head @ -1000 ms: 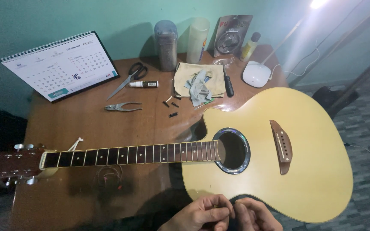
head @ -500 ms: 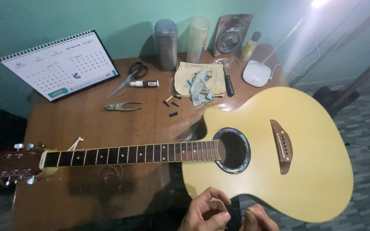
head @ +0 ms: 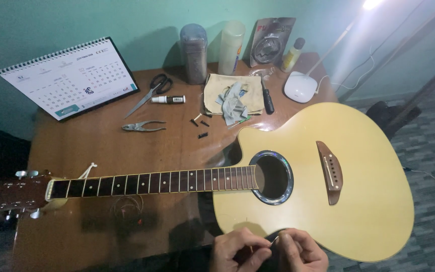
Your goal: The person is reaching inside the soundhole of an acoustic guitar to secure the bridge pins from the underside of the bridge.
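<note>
A pale yellow acoustic guitar point(head: 328, 171) lies flat on the brown wooden table point(head: 101, 146), its dark fretboard point(head: 152, 182) running left to the headstock point(head: 18, 195). No strings show on it. At the bottom edge, just below the guitar body, my left hand point(head: 235, 250) and my right hand point(head: 300, 252) come together, both pinching a thin wire-like guitar string point(head: 274, 240) between the fingertips. A loose coil of string point(head: 127, 205) rests on the table under the neck.
Behind the guitar lie pliers point(head: 143, 126), scissors point(head: 153, 89), a small tube point(head: 168, 99), black bridge pins point(head: 200, 123), a cloth with packets point(head: 233, 95), a desk calendar point(head: 69, 78), two tall containers point(head: 193, 54), a string packet point(head: 272, 41) and a white lamp base point(head: 298, 86).
My hands dipped toward the bottom edge half a second ago and have come back up, fingertips meeting on the thin string. The guitar has not moved.
</note>
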